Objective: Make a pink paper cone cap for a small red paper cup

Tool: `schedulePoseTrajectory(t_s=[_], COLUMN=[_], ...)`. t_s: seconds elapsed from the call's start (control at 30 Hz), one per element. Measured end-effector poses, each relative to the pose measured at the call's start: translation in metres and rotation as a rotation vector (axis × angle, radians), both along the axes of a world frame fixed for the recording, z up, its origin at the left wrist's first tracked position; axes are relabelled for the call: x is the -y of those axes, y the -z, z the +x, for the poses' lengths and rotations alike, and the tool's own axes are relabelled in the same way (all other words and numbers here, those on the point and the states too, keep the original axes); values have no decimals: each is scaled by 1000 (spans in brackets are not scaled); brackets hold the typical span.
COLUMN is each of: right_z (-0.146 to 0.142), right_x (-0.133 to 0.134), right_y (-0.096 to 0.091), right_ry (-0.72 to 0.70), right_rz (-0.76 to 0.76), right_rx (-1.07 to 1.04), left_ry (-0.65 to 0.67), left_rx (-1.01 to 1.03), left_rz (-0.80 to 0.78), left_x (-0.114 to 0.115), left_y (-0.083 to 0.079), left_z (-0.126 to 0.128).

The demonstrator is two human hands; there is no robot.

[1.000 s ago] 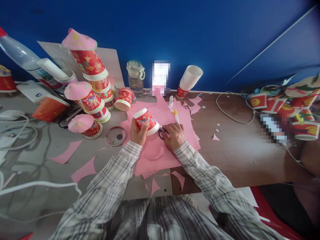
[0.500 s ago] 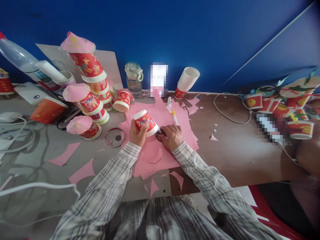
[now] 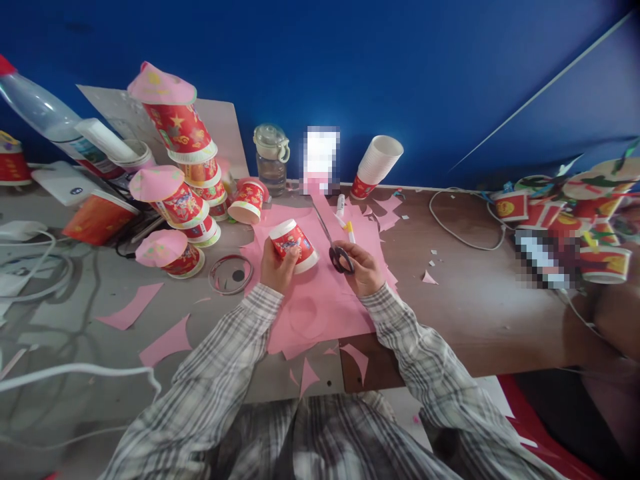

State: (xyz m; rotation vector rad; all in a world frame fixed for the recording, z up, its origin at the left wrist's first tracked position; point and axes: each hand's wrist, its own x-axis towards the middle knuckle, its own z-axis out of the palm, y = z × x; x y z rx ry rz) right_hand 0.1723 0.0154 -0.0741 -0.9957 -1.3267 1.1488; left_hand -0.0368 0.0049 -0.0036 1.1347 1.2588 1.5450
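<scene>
In the head view, the left hand (image 3: pixel 277 267) is curled around a red printed paper cup (image 3: pixel 294 243), which is tilted on its side just above the middle of the large pink paper sheet (image 3: pixel 325 307) on the tabletop (image 3: pixel 475 307). The right hand (image 3: pixel 363 267) has its fingers closed through the loops of the black-handled scissors (image 3: pixel 336 250). The blades look closed and point away over the sheet's far half.

The blade tips are close to the cup and the left fingers, so a hurried swing could nick either. It could also knock the marker pens (image 3: pixel 350 232) lying on the sheet's far side. Left of the sheet, a wire ring (image 3: pixel 231 272) and the pink-capped cup pile (image 3: pixel 173 193) crowd in. To its right the wood is mostly open.
</scene>
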Motion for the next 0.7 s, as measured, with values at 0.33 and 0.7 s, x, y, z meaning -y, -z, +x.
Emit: schedulePoseTrajectory(t_s=[0.33,0.7], right_z=[-4,0], right_x=[8,13], right_y=[-6,18], right_ry=[-23,238], right_rz=[-42,354], right_rx=[19,471], left_ry=[127,8], left_rx=[157,-72], left_rz=[44,109], left_x=[0,2], left_y=[-2,-2], left_z=[2,2])
